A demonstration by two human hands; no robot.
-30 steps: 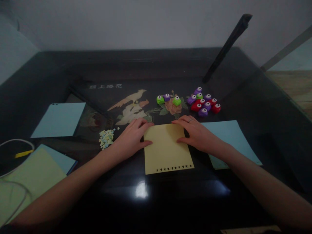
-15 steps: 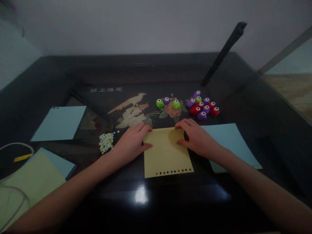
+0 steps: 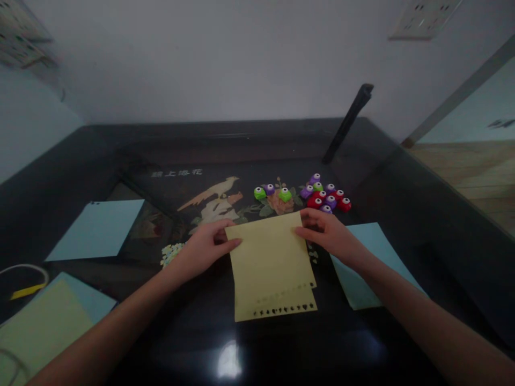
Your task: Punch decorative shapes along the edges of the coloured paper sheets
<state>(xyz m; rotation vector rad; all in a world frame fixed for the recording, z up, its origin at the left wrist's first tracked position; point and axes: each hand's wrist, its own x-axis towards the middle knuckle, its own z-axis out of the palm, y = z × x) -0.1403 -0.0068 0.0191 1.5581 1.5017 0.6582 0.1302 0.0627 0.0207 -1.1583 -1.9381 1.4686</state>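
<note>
Both hands grip a yellow sheet of paper [image 3: 267, 252] by its upper corners, its top edge tipped up. My left hand [image 3: 205, 244] pinches the left corner, thumb on top, and my right hand [image 3: 330, 233] pinches the right one. Beneath it, a second yellow sheet [image 3: 277, 315] lies on the table, with a row of small punched holes along its near edge. The upper sheet also shows a faint row of holes near its bottom edge. Tiny pale paper cut-outs [image 3: 171, 253] lie in a pile beside my left wrist.
A light blue sheet [image 3: 100, 228] lies at the left and blue sheets [image 3: 368, 246] at the right. Yellow and blue papers [image 3: 48, 321] sit at the lower left by a cable. Several green, purple and red eyeball-shaped craft punches [image 3: 316, 199] stand behind. A black bar [image 3: 348, 123] rises at the back.
My hands have pinched the upper yellow sheet and raised its top edge. It has shifted off the sheet below, whose row of holes shows underneath. The camera view has tilted upward.
</note>
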